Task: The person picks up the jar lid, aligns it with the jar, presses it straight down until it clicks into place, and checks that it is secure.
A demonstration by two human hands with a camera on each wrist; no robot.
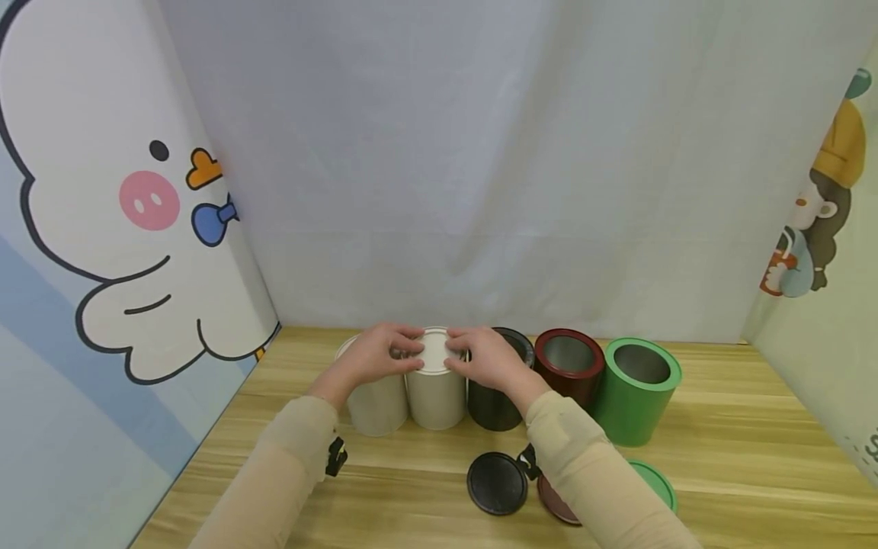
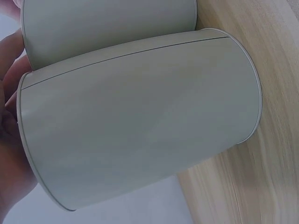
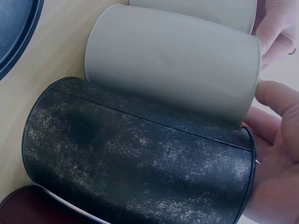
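Both hands meet at the white lid (image 1: pixel 435 351) on an upright off-white can (image 1: pixel 437 400), second from the left in a row. My left hand (image 1: pixel 376 354) holds the lid's left edge with thumb and fingertips, its palm over the leftmost off-white can (image 1: pixel 377 408). At the lid's right edge, my right hand (image 1: pixel 488 357) grips with thumb and fingers, reaching across the mottled black can (image 1: pixel 495 408). In the right wrist view, the right thumb lies at the top rim of the off-white can (image 3: pixel 173 58). The black can (image 3: pixel 140 149) stands close beside it.
To the right stand a dark red can (image 1: pixel 569 362) and a green can (image 1: pixel 634 404), both uncovered. In front lie a black lid (image 1: pixel 497 483), a dark red lid (image 1: pixel 557 503) partly under the right forearm, and a green lid (image 1: pixel 655 484). A pale curtain (image 1: pixel 480 168) hangs behind.
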